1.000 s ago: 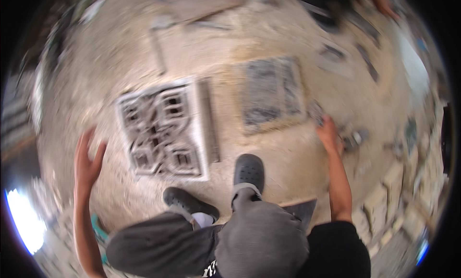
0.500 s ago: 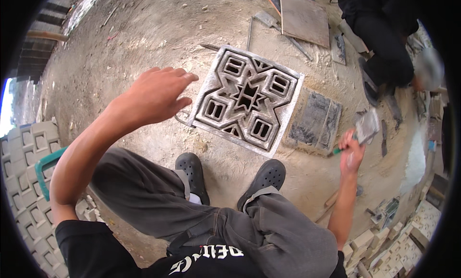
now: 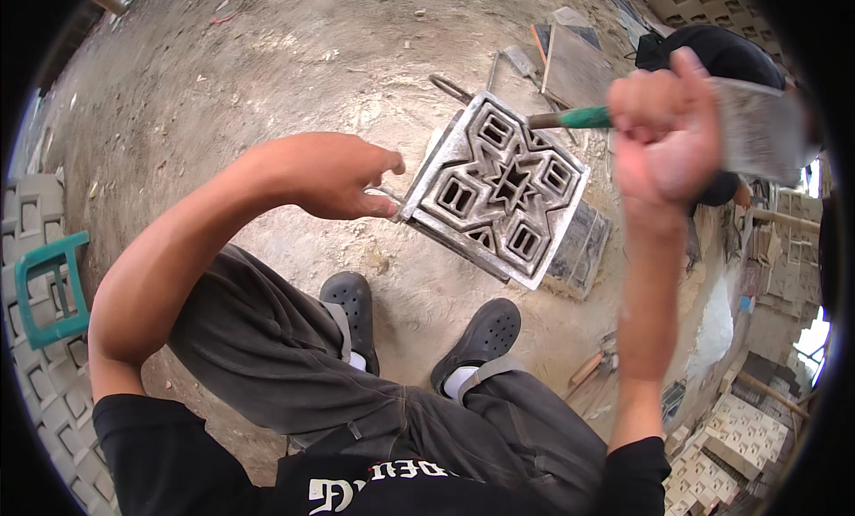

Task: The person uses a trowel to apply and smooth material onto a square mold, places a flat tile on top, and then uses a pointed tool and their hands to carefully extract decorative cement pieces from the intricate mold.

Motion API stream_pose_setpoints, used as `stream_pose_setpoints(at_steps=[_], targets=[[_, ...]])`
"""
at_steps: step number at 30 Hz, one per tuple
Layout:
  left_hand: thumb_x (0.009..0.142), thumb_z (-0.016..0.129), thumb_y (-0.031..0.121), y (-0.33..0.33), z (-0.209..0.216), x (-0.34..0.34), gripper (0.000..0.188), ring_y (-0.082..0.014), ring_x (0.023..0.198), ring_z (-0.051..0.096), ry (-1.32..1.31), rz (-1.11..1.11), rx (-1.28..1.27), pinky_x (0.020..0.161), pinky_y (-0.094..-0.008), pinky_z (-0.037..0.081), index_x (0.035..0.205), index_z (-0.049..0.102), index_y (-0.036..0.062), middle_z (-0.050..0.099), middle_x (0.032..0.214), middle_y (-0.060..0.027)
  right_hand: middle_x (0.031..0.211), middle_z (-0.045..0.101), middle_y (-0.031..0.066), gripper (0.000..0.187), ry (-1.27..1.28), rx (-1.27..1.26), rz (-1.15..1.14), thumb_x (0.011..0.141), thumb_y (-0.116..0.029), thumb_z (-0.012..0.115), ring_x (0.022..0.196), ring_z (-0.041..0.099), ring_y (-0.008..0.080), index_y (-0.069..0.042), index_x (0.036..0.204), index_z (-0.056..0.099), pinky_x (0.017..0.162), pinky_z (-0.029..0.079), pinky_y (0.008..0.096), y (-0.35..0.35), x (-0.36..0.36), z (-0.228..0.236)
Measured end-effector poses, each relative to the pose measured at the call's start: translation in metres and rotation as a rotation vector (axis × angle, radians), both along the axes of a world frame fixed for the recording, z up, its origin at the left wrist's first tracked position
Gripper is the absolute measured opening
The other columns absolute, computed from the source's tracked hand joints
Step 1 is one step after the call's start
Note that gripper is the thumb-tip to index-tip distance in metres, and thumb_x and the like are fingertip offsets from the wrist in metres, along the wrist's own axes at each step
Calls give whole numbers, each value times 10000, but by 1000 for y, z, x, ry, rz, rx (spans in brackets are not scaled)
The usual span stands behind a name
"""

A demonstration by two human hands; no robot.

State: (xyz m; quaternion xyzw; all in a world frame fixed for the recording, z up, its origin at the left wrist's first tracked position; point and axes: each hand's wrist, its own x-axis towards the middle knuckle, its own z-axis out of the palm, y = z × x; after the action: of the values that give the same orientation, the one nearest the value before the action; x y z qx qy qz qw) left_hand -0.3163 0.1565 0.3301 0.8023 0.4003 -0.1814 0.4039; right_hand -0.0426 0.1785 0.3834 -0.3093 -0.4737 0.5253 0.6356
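A square metal mould (image 3: 481, 149) with a raised star-and-rectangle pattern sits ahead of me, tilted, its near side wall showing. My left hand (image 3: 343, 178) is at its left corner, thumb and fingers closing around the loop handle there. A second loop handle (image 3: 450, 89) sticks out at the far corner. Raised at the right, my right hand (image 3: 668, 129) grips a trowel-like tool with a green-wrapped handle (image 3: 585, 117). Its flat grey blade (image 3: 757, 129) points right, blurred by motion, and the handle's end is close to the mould's far edge.
A dark slab (image 3: 583, 249) lies beside and partly under the mould. Boards (image 3: 574, 66) and a flat-bladed tool (image 3: 519, 60) lie beyond. A co-worker (image 3: 717, 53) crouches at the far right. A green stool (image 3: 53, 289) stands left; patterned blocks (image 3: 744, 427) are stacked right.
My left hand has moved right onto the mould's corner handle. The mould has shifted right and tipped up. My right hand has swung the tool up and forward from low on the right.
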Motion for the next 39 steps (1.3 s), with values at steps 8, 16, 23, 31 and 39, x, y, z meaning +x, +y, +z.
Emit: stream_pose_setpoints(at_steps=[8, 16, 23, 31, 39], targets=[[930, 594, 407, -6, 6, -4, 557, -350, 1089, 614, -17, -12, 20, 931, -436, 469, 1336, 497, 37, 650, 1156, -175, 424, 227, -34, 513, -175, -257, -119, 906, -193, 573, 373, 230, 126, -158, 481, 288, 423, 241, 314, 7, -20, -95], [927, 607, 396, -3, 0, -3, 542, -347, 1105, 610, -38, -68, 13, 931, -432, 470, 1328, 505, 45, 650, 1167, -164, 450, 265, -29, 448, -206, -189, -99, 933, -179, 531, 378, 232, 122, -152, 533, 332, 417, 219, 311, 10, 3, -137], [926, 614, 403, -3, -6, -1, 538, -350, 1084, 619, -23, -49, -44, 907, -417, 482, 1320, 509, 51, 647, 1178, -171, 425, 228, -27, 512, -65, -303, -54, 925, -219, 545, 369, 212, 129, -151, 488, 288, 416, 214, 319, 12, -20, -83], [925, 614, 400, -1, -8, -3, 514, -338, 1058, 634, 7, -58, -8, 883, -419, 494, 1293, 524, 54, 647, 1182, -167, 426, 266, -26, 491, -137, -325, 5, 910, -196, 556, 369, 234, 111, -144, 493, 302, 413, 198, 312, -18, -36, -109], [930, 605, 404, 0, -7, 7, 515, -339, 1077, 628, -43, -82, -45, 890, -423, 493, 1295, 517, 51, 651, 1179, -171, 439, 284, -44, 423, -121, -35, 16, 929, -183, 540, 365, 222, 96, -151, 542, 372, 398, 201, 295, -15, -22, -117]])
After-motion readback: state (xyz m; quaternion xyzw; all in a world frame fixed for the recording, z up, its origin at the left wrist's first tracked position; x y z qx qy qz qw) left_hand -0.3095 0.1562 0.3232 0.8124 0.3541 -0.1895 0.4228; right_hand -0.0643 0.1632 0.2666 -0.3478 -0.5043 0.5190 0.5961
